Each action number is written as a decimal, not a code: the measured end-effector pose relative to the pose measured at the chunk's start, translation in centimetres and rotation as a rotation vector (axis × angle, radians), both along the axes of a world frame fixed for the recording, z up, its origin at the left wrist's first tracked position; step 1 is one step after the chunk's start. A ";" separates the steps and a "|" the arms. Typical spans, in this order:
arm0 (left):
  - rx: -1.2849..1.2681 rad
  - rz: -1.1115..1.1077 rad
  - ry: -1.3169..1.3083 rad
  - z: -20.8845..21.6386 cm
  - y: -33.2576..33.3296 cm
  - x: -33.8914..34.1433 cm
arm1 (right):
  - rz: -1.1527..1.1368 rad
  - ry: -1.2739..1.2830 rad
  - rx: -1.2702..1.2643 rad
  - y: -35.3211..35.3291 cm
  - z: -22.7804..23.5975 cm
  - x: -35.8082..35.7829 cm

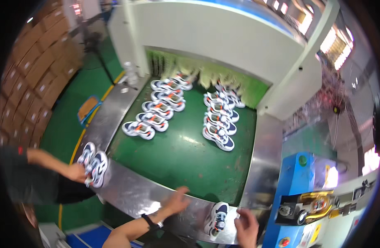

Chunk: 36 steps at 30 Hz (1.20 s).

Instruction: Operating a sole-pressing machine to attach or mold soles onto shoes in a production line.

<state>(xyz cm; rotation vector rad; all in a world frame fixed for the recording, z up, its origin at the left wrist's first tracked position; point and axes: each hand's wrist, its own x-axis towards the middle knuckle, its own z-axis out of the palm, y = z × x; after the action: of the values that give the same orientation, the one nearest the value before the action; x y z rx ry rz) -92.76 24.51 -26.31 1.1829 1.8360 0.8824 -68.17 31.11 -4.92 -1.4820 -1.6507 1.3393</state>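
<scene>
A single white and navy sneaker with orange accents [218, 218] rests on the metal ledge [136, 194] along the belt's near edge. Just right of it is my right hand [247, 228], its fingers loosely curved and apart, with nothing seen in them. My left hand [175, 203], below a dark wristband [150, 222], hovers over the ledge left of that sneaker, fingers stretched and empty. On the green belt [186, 165] beyond, sneakers of the same kind stand in a left row [157, 109] and a right row [220, 120].
At left, a co-worker's hand [77, 172] touches a pair of sneakers [98, 167] on the ledge corner. A white machine housing [214, 33] spans the belt, with a green strip curtain [243, 84]. Blue equipment [295, 177] stands right; stacked cartons [37, 62] stand far left.
</scene>
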 end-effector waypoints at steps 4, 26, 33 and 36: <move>0.178 0.385 0.556 -3.6 -1.5 -15.4 | 0.359 -0.197 0.027 17.3 -3.9 -13.2; 0.168 -0.650 -0.541 27.0 9.4 -2.0 | -0.283 0.528 0.054 0.2 4.3 -4.6; 0.161 -0.542 -1.165 23.2 2.0 8.3 | -0.219 0.495 0.121 -10.9 8.9 2.7; -0.094 -0.509 -0.818 23.2 0.2 19.5 | -0.532 0.424 0.119 -16.0 5.9 9.3</move>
<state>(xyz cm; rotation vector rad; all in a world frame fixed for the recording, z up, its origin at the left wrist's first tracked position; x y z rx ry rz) -73.22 24.73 -3.09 0.9551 0.8573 0.7992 -58.85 15.13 0.98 -1.3250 -0.9625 1.1287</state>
